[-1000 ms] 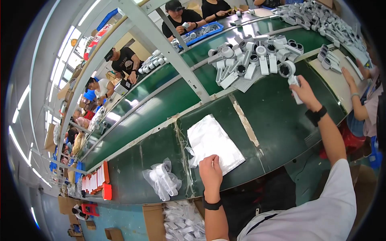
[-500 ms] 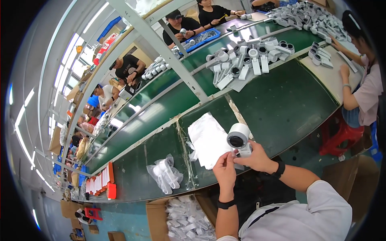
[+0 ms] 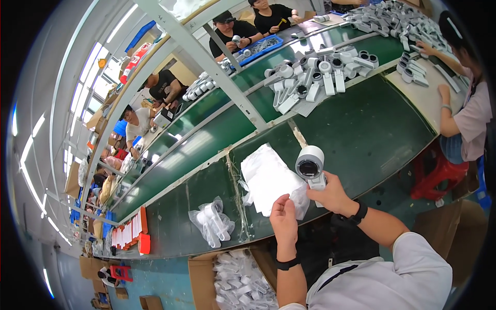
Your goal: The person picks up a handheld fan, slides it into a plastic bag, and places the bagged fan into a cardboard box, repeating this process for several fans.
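Observation:
My right hand [image 3: 333,195] grips a white handheld device [image 3: 311,161] by its short handle; its thick round head, with a grey rim and dark round face, points up. To the left, my left hand [image 3: 284,217] is apart from the device, its fingers curled in over the lower edge of a stack of white plastic bags [image 3: 266,178]. Whether anything thin sits in those fingers is hidden. Farther left on the green table [image 3: 191,235] lies a clear bag [image 3: 212,222] with white handled parts inside.
Below the table edge stands a cardboard box [image 3: 201,281] full of bagged white parts. A heap of similar devices [image 3: 323,75] lies beyond, by a metal post [image 3: 222,77]. Red-and-white boxes [image 3: 129,232] stand far left. A co-worker [image 3: 465,103] sits at right; others work across the belt.
The device has risen slightly and shifted right in my right hand. My left hand has come away from its handle, down and left to the bags' edge.

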The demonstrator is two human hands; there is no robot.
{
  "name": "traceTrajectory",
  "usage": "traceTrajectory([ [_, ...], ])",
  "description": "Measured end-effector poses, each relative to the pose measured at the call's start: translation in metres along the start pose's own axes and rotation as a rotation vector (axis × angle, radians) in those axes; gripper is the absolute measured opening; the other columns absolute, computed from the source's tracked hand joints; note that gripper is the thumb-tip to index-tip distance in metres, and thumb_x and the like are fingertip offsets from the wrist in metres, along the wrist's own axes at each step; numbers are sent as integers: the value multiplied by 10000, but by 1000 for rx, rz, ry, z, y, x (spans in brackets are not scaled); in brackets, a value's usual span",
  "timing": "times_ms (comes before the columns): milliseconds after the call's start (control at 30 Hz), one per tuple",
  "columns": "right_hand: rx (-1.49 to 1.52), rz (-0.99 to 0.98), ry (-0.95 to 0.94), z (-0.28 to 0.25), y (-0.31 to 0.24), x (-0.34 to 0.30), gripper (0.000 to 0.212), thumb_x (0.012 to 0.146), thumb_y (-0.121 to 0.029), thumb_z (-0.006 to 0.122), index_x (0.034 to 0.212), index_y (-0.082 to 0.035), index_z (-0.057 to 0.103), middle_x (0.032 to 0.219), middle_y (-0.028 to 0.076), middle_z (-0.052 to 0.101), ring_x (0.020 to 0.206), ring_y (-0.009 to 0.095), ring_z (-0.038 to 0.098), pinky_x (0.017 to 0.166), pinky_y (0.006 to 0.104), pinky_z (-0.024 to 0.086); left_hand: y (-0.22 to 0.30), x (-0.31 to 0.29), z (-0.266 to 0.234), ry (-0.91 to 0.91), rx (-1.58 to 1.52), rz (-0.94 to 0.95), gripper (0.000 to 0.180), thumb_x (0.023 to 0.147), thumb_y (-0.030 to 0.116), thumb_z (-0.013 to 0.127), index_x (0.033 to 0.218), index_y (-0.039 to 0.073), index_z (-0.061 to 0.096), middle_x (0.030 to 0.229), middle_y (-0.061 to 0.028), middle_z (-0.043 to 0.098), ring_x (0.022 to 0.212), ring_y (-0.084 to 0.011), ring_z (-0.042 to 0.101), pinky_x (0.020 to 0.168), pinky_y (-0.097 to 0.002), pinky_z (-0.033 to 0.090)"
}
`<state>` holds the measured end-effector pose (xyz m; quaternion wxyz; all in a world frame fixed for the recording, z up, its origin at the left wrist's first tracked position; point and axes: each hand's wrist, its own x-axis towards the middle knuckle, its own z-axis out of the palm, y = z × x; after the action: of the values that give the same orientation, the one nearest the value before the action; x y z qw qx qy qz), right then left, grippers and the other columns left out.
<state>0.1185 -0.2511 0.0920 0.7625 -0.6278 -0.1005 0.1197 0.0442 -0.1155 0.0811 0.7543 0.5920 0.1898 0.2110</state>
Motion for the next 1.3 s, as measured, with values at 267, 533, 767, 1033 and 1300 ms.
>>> traceTrajectory([
  [267, 77, 39, -101, -14, -16, 0, 275, 729, -64, 720, 974, -1, 611, 857, 29, 646, 742, 90, 601, 670, 255, 486, -4, 10, -14, -9, 130, -19, 214, 914, 82, 600, 1096, -31, 605, 874, -31, 615, 685, -81, 546, 595, -202, 452],
  [533, -3, -10, -99, -19, -22, -5, 301, 723, -67, 722, 1000, -3, 621, 884, 12, 648, 783, 69, 585, 695, 249, 478, 15, 1, 3, 59, -192, -172, 243, 861, -38, 565, 1101, -3, 575, 960, -89, 615, 777, -161, 623, 579, -305, 551],
  [767, 47, -95, -66, -12, -20, -6, 299, 746, -50, 710, 1026, -2, 617, 906, 0, 641, 806, 67, 578, 715, 251, 479, -13, 10, -7, 98, 14, 261, 226, 868, -28, 599, 1091, -40, 561, 1001, -101, 608, 867, -184, 632, 713, -329, 557],
  [1033, -108, -97, -3, -15, -9, -1, 339, 755, -91, 711, 1062, 9, 608, 917, 30, 649, 833, 82, 583, 745, 258, 483, 12, 12, 0, 150, -520, -235, 142, 909, 21, 515, 1044, -4, 552, 985, -148, 614, 935, -294, 617, 806, -402, 533],
  [1300, -113, -57, -50, -5, 10, -9, 381, 754, -107, 723, 1092, 10, 594, 954, 39, 648, 862, 83, 581, 759, 262, 486, 1, 17, 5, 100, -641, -194, 186, 938, 120, 478, 1049, -3, 563, 1038, -109, 620, 968, -241, 607, 826, -386, 517],
])
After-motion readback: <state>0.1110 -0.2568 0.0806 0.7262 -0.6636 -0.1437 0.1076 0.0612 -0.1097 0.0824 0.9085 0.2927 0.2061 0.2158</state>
